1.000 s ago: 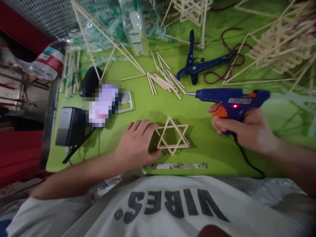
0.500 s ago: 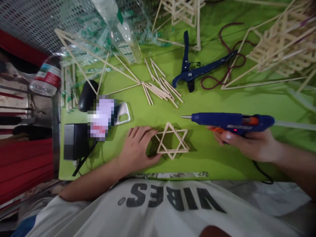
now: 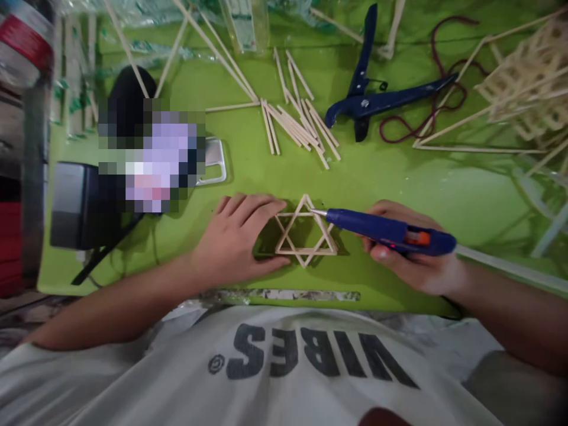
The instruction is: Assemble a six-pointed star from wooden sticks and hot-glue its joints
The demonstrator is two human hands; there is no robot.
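A six-pointed star of thin wooden sticks [image 3: 290, 251] lies flat on the green table [image 3: 399, 183] near its front edge. My left hand [image 3: 235, 239] rests flat against the star's left side, fingers touching the sticks. A blue glue gun [image 3: 381, 229] is gripped in my right hand [image 3: 410, 260], and its metal nozzle touches the star's upper right joint. An orange trigger part and a small red light show on the gun.
A heap of loose short sticks [image 3: 297, 124] lies behind the star. Blue cutters [image 3: 377, 100] and a dark red cord [image 3: 426, 89] are further back. Stick frames [image 3: 528, 83] fill the right. A phone [image 3: 153, 157], black adapter [image 3: 73, 204] and bottle [image 3: 22, 35] sit left.
My right hand has brought the glue gun left and down from open table to the star, until the nozzle touches it. My left hand has stayed on the star.
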